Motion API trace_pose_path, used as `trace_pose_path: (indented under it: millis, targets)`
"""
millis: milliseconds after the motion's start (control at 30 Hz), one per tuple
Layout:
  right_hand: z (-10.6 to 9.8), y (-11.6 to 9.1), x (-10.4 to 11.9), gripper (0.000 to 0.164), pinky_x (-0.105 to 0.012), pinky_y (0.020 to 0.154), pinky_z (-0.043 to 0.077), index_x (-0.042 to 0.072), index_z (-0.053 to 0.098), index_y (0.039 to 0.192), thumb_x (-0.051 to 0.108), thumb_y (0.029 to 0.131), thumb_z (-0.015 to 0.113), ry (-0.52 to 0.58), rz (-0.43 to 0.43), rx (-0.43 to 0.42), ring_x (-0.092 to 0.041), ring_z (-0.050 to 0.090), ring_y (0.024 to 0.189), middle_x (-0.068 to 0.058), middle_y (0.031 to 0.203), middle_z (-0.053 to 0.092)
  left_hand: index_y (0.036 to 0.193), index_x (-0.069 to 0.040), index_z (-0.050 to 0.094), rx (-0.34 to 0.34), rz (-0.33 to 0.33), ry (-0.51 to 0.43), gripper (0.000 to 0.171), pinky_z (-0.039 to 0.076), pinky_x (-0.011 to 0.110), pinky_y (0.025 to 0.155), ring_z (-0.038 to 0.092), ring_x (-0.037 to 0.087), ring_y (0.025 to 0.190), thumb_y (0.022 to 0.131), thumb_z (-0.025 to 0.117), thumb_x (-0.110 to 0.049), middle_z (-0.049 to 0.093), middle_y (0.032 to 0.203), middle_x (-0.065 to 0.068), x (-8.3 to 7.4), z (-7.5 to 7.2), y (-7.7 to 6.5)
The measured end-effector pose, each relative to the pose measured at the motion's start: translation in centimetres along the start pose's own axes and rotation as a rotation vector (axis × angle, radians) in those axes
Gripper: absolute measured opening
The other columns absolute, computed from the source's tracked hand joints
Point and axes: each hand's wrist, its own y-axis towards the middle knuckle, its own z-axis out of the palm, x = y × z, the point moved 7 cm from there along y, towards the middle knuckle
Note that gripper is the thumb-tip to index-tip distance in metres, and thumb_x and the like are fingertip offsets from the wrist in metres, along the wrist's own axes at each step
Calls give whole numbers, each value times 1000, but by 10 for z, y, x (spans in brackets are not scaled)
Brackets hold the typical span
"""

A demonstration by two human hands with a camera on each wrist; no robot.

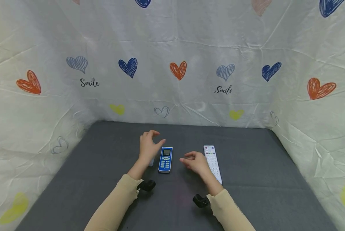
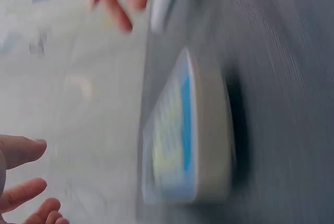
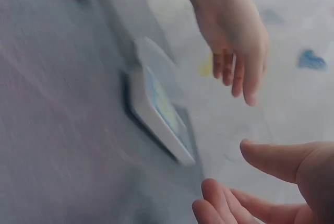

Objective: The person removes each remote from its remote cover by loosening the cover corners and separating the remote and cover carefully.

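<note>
A blue remote control (image 1: 165, 159) with a small grey screen lies face up on the dark cloth, between the two hands. To its left my left hand (image 1: 149, 146) hovers with thumb and fingers spread apart, holding nothing. On the other side my right hand (image 1: 196, 163) is raised with loosely bent fingers and nothing in them. A long white remote control (image 1: 212, 160) lies beyond the right wrist, partly covered by that forearm. Behind the left wrist shows a sliver of a pale object (image 1: 151, 162); most of it is hidden. Both wrist views are blurred.
A dark grey cloth (image 1: 247, 199) covers the table. White curtains (image 1: 201, 73) printed with hearts stand at the back and both sides. Each wrist carries a black camera mount, such as the left one (image 1: 146, 185).
</note>
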Motion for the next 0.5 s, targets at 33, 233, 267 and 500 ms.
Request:
trace_pose_path:
  millis: [33, 233, 267, 500]
  targets:
    - [-10, -1, -2, 41, -30, 67, 57, 1, 64, 114, 27, 83, 73, 3, 2, -24, -23, 71, 78, -15, 98, 71, 111, -7, 60, 23, 17, -17, 37, 41, 44, 82, 46, 29, 98, 83, 73, -27, 54, 111, 15, -10, 7, -1]
    - [-63, -6, -26, 43, -33, 70, 57, 2, 64, 115, 30, 83, 72, -30, 73, -156, -24, 71, 81, -17, 103, 70, 108, -6, 62, 134, 66, -125, 37, 47, 40, 79, 56, 27, 90, 79, 77, -24, 58, 104, 11, -51, 54, -14]
    - [-71, -6, -30, 44, -33, 70, 57, 2, 64, 115, 30, 83, 72, -38, 83, -175, -24, 71, 82, -18, 104, 70, 107, -6, 63, 149, 68, -130, 37, 48, 39, 79, 57, 27, 90, 79, 77, -24, 59, 104, 11, -56, 61, -17]
    - [-107, -12, -58, 46, -33, 71, 57, 0, 61, 119, 28, 84, 71, -80, 143, -275, -28, 70, 88, -24, 112, 66, 105, -8, 64, 275, 2, -163, 33, 51, 33, 74, 60, 20, 86, 79, 77, -25, 60, 101, 8, -72, 109, -36]
